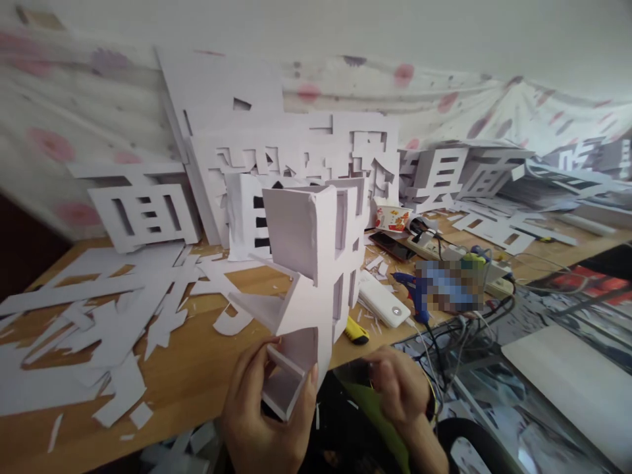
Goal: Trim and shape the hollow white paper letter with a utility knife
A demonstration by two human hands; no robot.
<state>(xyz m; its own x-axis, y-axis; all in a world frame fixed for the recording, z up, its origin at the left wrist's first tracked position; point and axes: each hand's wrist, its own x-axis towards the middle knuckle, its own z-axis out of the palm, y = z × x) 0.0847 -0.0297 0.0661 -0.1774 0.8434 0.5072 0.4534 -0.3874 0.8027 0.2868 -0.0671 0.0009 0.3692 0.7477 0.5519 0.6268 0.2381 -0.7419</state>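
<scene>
My left hand (269,405) grips the lower end of a white foam-board character (323,303), thumb on one side and fingers on the other. The hollow piece stands tall, turned edgewise, with side walls joined to its face. Off to its right, my right hand (399,388) is apart from it, fingers curled together; whether they hold anything small is hidden. A yellow utility knife (356,331) lies on the table behind the character. Beyond the right hand sits a blue glue gun (419,296), partly covered by a blurred patch.
White board offcuts (113,309) spread over the left of the wooden table (197,368). A white power bank (385,299), a phone (392,247), a paper cup (392,216) and cables lie rightward. Finished characters (148,214) and cut sheets (222,85) lean at the back.
</scene>
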